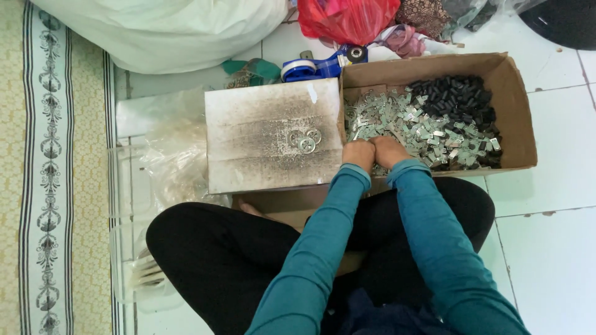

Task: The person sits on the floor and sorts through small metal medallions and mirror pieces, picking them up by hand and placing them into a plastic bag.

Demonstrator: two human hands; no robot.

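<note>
Floor: we sit cross-legged on white floor tiles [552, 248], with a patterned cream mat [49, 186] along the left edge.
White sack: a large pale sack [161, 28] lies at the top left, beyond the work area.
Cardboard box: an open brown cardboard box [518, 118] stands on the tiles ahead of us and to the right, its near flap against our knees.
Board: a flat, smudged grey-white board [261, 124] lies just left of the box, touching its left wall.
Red bag: a red plastic bag [347, 18] sits behind the box.
Tape dispenser: a blue tape dispenser [323, 62] rests behind the board, near the box's far left corner.
Metal pieces: small silvery stamped metal pieces [416, 124] fill the left and middle of the box.
Black parts: small black cylindrical parts [459, 93] are heaped in the far right of the box.
Left hand: our left hand [358, 153] is curled, knuckles up, into the metal pieces at the box's near left corner; whether it holds any we cannot tell.
Right hand: our right hand [390, 151] touches the left one, likewise curled into the pile; its grip is hidden.
Discs: three small round metal discs [305, 139] lie clustered on the board, just left of the left hand.
</note>
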